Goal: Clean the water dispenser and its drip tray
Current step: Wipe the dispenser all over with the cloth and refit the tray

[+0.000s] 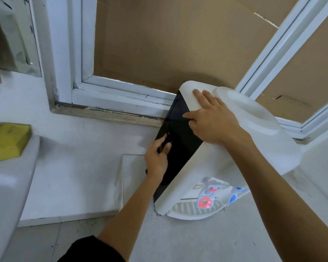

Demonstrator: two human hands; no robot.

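Observation:
A white water dispenser with a black side panel stands on the floor against the wall. My right hand rests flat on its top front corner, fingers spread, thumb over the black panel. My left hand is pressed against the black panel with its fingers closed on a small dark object that I cannot identify. The white slotted drip tray sits at the dispenser's front base, under the red tap and the blue tap.
A yellow sponge lies on the rim of a white sink at the left. Behind the dispenser a white window frame holds brown cardboard. A tile step meets the grey floor.

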